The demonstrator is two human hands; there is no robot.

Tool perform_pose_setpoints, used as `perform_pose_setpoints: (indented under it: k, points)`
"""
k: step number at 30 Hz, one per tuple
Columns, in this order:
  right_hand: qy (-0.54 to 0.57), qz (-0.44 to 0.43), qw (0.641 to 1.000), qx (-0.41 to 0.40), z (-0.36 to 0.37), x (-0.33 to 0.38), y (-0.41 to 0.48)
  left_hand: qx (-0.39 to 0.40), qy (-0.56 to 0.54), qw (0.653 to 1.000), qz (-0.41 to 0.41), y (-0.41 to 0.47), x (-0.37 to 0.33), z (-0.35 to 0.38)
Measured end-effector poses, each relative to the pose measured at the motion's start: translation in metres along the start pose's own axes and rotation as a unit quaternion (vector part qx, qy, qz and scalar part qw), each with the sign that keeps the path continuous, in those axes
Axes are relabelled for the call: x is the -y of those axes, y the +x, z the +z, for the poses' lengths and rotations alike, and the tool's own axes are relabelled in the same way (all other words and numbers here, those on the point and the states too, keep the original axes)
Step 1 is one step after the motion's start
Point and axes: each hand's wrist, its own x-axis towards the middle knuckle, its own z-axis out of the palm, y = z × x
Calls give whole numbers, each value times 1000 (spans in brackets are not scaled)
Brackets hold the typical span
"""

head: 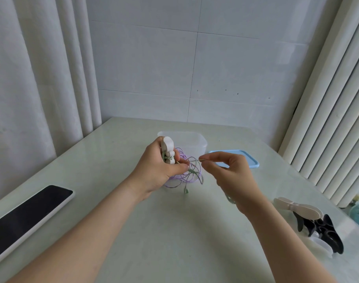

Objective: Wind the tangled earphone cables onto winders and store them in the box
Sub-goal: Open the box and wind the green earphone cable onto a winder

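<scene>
My left hand (158, 168) grips a white winder (168, 149) upright above the table, with a few turns of green earphone cable round its waist. A strand of that green cable (194, 160) runs taut to my right hand (230, 170), which pinches it between thumb and forefinger. Below and between the hands lies a tangle of purple cable (184, 174) mixed with green; a green earbud (185, 189) dangles near the table. The clear plastic box (197, 139) stands open just behind the hands, with its blue lid (248, 160) lying flat to the right.
A phone (29, 217) in a white case lies screen-up at the left front. Spare winders, white (297, 207) and black (321, 229), are piled at the right table edge. Curtains hang on both sides; a tiled wall closes the back.
</scene>
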Motion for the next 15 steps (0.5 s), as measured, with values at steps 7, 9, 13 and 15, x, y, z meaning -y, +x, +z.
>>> perform_pose_setpoints:
  k: [7,9,13,15]
  points:
    - [88,0,996,6,0,3,0,60,43,997,-11,-4,-1,4]
    - [94,9,995,3,-1,3,0,77,22,997,-18,-5,-3,4]
    - [150,40,986,59,-2,7,0,90,-23,995,-27,-4,-4,3]
    - [211,52,970,108,0,10,-2,95,-31,995,-23,-5,-3,3]
